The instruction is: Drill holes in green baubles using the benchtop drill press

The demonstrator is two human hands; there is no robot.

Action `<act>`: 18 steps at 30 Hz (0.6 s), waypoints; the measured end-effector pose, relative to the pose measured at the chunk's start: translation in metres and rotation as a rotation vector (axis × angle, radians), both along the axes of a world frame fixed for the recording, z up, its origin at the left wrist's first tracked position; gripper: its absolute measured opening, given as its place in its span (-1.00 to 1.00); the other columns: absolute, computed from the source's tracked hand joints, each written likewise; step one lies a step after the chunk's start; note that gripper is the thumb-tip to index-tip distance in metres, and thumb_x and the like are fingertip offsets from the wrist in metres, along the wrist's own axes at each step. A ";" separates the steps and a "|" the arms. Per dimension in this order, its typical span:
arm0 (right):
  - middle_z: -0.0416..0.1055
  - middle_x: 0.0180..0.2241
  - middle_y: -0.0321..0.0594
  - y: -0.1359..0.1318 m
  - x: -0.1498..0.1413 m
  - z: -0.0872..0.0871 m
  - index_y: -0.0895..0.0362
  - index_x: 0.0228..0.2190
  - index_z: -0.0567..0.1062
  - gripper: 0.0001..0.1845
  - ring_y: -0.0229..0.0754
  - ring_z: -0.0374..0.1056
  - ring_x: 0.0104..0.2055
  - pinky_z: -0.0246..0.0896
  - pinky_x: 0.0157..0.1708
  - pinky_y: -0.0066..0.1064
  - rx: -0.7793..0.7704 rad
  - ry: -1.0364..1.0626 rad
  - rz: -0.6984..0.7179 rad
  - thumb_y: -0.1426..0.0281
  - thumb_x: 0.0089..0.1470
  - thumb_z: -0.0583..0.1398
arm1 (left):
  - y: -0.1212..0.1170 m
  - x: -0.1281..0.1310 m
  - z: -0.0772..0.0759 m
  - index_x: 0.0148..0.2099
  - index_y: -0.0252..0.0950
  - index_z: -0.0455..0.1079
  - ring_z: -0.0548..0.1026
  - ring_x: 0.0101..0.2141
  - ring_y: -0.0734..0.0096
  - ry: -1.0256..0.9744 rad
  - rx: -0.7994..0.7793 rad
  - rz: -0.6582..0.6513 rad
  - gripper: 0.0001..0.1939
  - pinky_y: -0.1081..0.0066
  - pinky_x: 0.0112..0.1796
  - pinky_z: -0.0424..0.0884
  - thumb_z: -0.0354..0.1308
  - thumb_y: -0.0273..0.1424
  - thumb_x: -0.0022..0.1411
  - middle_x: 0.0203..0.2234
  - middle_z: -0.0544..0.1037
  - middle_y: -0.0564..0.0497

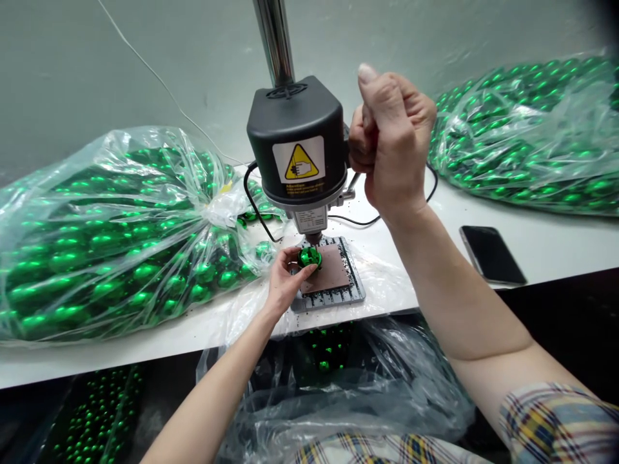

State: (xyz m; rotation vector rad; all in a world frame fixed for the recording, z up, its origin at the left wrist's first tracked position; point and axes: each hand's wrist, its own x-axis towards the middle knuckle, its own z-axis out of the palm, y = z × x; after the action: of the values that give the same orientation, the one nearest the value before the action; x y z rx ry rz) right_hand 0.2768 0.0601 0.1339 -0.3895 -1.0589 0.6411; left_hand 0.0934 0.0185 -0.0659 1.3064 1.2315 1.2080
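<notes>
A small bench drill (296, 148) with a black motor housing and a yellow warning label stands on a white table (546, 241). My left hand (285, 280) pinches a shiny green ball (309, 257) under the drill bit, on a brown pad (333, 270) that lies on the drill's slotted base plate (355, 293). My right hand (389, 145) is raised beside the drill head, fist closed around the feed lever, which is mostly hidden in the fist.
A large clear bag of green balls (106, 238) lies to the left, a second such bag (527, 135) at the back right. A black phone (491, 254) rests on the table to the right. Below the table edge, an open plastic bag (338, 380) holds more green balls.
</notes>
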 end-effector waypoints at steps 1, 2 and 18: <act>0.02 -0.77 -0.43 0.000 0.000 0.000 0.01 -0.72 0.12 -0.33 -0.34 -0.14 -0.76 -0.30 -0.78 -0.30 0.002 0.001 0.003 0.01 -0.16 0.46 | 0.001 0.002 -0.001 -0.04 -0.29 0.42 0.52 -0.29 0.38 0.031 0.010 -0.008 -0.43 0.38 -0.25 0.44 0.51 -0.27 -0.09 -0.18 0.58 -0.07; 0.02 -0.77 -0.43 0.000 0.000 0.000 0.01 -0.71 0.12 -0.34 -0.34 -0.14 -0.76 -0.29 -0.78 -0.30 0.001 -0.009 0.003 0.02 -0.14 0.45 | 0.003 0.004 -0.002 -0.04 -0.29 0.43 0.52 -0.29 0.38 0.062 0.021 -0.019 -0.44 0.36 -0.25 0.45 0.50 -0.28 -0.08 -0.18 0.59 -0.07; 0.02 -0.76 -0.43 -0.001 0.003 -0.002 0.02 -0.69 0.14 -0.39 -0.35 -0.12 -0.76 -0.30 -0.79 -0.33 0.013 -0.028 0.052 0.09 -0.05 0.43 | -0.008 0.016 -0.014 0.04 -0.26 0.38 0.58 -0.03 0.16 0.065 0.156 -0.150 -0.42 0.16 0.03 0.50 0.49 -0.24 0.02 -0.04 0.59 -0.13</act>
State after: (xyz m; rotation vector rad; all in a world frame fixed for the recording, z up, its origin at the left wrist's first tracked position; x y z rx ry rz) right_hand 0.2800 0.0589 0.1319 -0.3617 -1.1026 0.6768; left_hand 0.1095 0.0101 -0.0797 1.5347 1.0807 1.1803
